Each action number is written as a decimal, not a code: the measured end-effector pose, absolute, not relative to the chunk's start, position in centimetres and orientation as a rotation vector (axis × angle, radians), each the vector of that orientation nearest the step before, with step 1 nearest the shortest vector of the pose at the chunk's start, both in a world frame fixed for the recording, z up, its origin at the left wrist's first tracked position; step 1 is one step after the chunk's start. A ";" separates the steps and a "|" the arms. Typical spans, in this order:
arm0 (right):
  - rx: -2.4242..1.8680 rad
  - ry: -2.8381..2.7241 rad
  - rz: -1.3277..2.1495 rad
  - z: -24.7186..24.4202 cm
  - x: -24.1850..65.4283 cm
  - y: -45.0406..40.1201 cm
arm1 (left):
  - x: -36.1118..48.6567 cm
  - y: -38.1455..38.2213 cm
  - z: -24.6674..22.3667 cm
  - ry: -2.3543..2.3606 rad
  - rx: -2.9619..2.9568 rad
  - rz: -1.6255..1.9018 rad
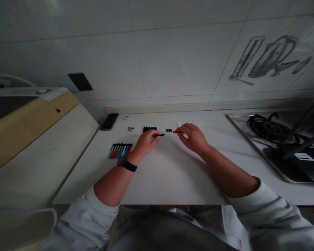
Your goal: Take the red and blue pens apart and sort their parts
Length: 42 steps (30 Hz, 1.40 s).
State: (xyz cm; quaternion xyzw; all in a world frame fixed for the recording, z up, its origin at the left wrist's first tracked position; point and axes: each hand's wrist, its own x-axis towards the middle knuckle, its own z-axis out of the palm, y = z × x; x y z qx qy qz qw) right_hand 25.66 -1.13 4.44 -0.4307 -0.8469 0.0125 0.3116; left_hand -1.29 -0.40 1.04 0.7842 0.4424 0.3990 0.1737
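Above the white counter (167, 174), my left hand (146, 140) pinches a slim black pen part (162, 135) that points right. My right hand (195, 137) is closed on a red pen barrel (175, 132), whose end points left. A small gap separates the two parts. Behind my left fingers lies a row of black pen parts (149, 129). A small cluster of dark pieces (169, 130) sits between the hands. Left of my left wrist lies a row of blue, red and white pens (120, 151) with black ends. Small metallic pieces (131, 129) lie farther back.
A phone (109, 121) and a thin ring (125, 118) lie at the back left. White pieces (179, 124) lie behind my right hand. To the right, a gas stove (264, 129) holds a black device with antennas (305, 165). A pale cabinet (75, 139) borders the left.
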 end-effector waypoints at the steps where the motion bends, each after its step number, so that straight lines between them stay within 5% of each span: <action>1: -1.116 -2.248 0.015 4.2 25.6 -1.1 | -1.3 -0.4 1.1 1.253 2.241 1.125; 42: -0.849 -2.367 -0.086 2.4 24.0 -1.6 | -0.8 -0.9 1.5 1.221 2.308 0.757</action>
